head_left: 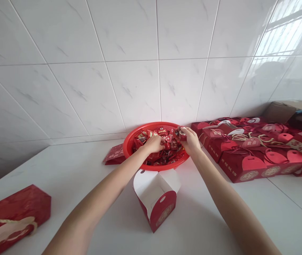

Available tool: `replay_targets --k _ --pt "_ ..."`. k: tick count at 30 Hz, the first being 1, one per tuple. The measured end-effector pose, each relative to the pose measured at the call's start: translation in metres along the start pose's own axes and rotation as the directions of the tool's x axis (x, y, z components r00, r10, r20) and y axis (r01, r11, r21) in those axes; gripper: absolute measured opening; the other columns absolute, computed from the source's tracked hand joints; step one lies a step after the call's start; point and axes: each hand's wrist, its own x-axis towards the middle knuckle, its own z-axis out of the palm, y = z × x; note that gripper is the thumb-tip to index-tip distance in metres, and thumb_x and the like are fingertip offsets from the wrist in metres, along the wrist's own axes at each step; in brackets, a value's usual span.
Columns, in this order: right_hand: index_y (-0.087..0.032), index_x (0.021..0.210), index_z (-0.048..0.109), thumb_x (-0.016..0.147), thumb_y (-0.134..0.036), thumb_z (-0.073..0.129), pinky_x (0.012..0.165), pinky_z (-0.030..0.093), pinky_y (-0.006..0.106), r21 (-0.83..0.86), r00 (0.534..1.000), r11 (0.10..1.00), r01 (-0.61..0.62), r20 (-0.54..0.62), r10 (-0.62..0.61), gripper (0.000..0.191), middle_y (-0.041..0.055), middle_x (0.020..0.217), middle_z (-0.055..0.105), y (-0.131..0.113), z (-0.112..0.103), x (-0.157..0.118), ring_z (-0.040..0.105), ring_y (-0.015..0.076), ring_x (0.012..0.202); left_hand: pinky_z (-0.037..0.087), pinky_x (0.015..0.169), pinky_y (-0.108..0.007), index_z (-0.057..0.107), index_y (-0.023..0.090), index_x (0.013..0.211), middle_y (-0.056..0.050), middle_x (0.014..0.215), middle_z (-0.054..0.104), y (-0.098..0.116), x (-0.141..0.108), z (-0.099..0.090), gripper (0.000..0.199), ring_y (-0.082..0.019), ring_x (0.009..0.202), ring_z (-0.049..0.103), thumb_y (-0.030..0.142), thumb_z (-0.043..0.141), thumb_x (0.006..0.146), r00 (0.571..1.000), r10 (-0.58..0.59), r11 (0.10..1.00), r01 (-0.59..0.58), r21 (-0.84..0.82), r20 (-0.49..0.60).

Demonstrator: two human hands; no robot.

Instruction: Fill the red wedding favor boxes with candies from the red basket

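My left hand (154,144) reaches into a red plastic basket (126,144) full of red-wrapped candies (161,157). Its fingers are closed at the tips on a small red wrapped candy (167,145). Over the basket's right rim, my right hand (192,141) grips dark red wrapped candies (180,134); how many it holds is hard to make out. Directly in front of the basket, between my forearms, stands an open red gift box (164,212) with a white inside and its flaps up. Nothing shows inside the part of it that I can see.
Closed red gift boxes (249,164) with cords stand in rows at the right. Behind them is a brown cardboard box (280,111). A red bag with a rope handle (15,216) lies at the left, and a flat red packet (114,154) touches the basket. White tiled wall (135,88) behind.
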Motion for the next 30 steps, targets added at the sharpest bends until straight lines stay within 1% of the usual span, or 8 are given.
replay_targets --k 4,8,11,14,18,22,26,30 --pt "-0.022 0.061 0.058 0.056 -0.029 0.080 0.053 0.050 0.025 0.008 1.000 1.000 0.010 0.005 -0.010 0.024 -0.0042 0.062 0.062 0.0009 -0.0008 0.0004 0.058 0.0134 0.062 0.051 0.076 -0.029 0.077 0.020 0.087 -0.004 0.085 0.077 -0.0020 -0.0003 -0.0015 0.015 -0.024 0.087 0.070 0.019 0.071 0.073 1.000 0.009 0.998 -0.008 -0.060 0.022" --pt "-0.022 0.061 0.057 0.057 -0.029 0.079 0.053 0.050 0.026 0.017 1.000 1.000 0.017 0.012 -0.017 0.023 -0.0041 0.061 0.061 0.0032 -0.0020 0.0022 0.058 0.0142 0.062 0.050 0.069 -0.026 0.076 0.021 0.079 -0.001 0.080 0.076 -0.0019 -0.0011 -0.0020 0.011 -0.021 0.077 0.070 0.020 0.073 0.068 0.997 0.041 0.988 -0.031 -0.152 0.061" --pt "-0.023 0.063 0.058 0.060 -0.029 0.077 0.058 0.053 0.028 0.020 1.000 1.000 0.021 0.022 -0.021 0.021 -0.0043 0.062 0.061 0.0045 -0.0030 0.0040 0.059 0.0148 0.064 0.048 0.065 -0.026 0.074 0.021 0.072 -0.002 0.075 0.075 -0.0012 -0.0008 -0.0016 0.005 -0.020 0.073 0.068 0.025 0.073 0.070 0.997 0.051 0.979 -0.037 -0.199 0.065" --pt "-0.023 0.064 0.058 0.062 -0.029 0.077 0.063 0.055 0.030 0.019 0.999 1.000 0.022 0.031 -0.023 0.020 -0.0043 0.063 0.061 0.0042 -0.0040 0.0050 0.061 0.0155 0.067 0.044 0.060 -0.027 0.072 0.020 0.065 -0.003 0.068 0.072 -0.0014 -0.0001 -0.0015 0.012 -0.021 0.069 0.065 0.030 0.071 0.072 0.997 0.048 0.975 -0.033 -0.222 0.061" --pt "-0.022 0.065 0.060 0.063 -0.028 0.078 0.064 0.057 0.031 0.022 0.999 1.000 0.019 0.033 -0.020 0.019 -0.0028 0.066 0.064 0.0025 -0.0041 0.0045 0.062 0.0166 0.070 0.036 0.054 -0.028 0.061 0.020 0.054 0.001 0.053 0.059 -0.0020 -0.0005 -0.0025 0.022 -0.018 0.057 0.056 0.028 0.064 0.074 0.998 0.024 0.972 -0.011 -0.234 0.053" --pt "-0.022 0.065 0.061 0.062 -0.027 0.077 0.066 0.059 0.032 0.032 0.999 0.999 0.015 0.028 -0.016 0.017 -0.0026 0.067 0.065 0.0024 -0.0034 0.0043 0.063 0.0164 0.072 0.034 0.054 -0.029 0.050 0.021 0.047 0.003 0.046 0.047 -0.0008 -0.0020 -0.0026 0.031 -0.017 0.052 0.048 0.028 0.059 0.076 0.999 0.020 0.969 -0.009 -0.249 0.045" --pt "-0.023 0.066 0.060 0.063 -0.028 0.079 0.067 0.060 0.034 0.038 1.000 0.999 0.015 0.020 -0.016 0.020 -0.0037 0.066 0.063 0.0029 -0.0044 0.0046 0.062 0.0164 0.071 0.041 0.063 -0.029 0.054 0.020 0.053 0.001 0.054 0.056 0.0006 -0.0023 -0.0021 0.028 -0.019 0.061 0.056 0.025 0.053 0.080 1.000 0.016 0.956 -0.021 -0.292 -0.019" --pt "-0.023 0.064 0.060 0.063 -0.025 0.076 0.067 0.059 0.033 0.054 1.000 0.999 0.007 0.017 -0.008 0.017 -0.0030 0.066 0.063 0.0043 -0.0051 0.0042 0.063 0.0171 0.072 0.048 0.079 -0.030 0.067 0.020 0.073 -0.002 0.082 0.073 0.0008 -0.0016 -0.0036 0.017 -0.023 0.084 0.067 0.026 0.054 0.083 0.995 0.022 0.938 -0.053 -0.343 -0.093"
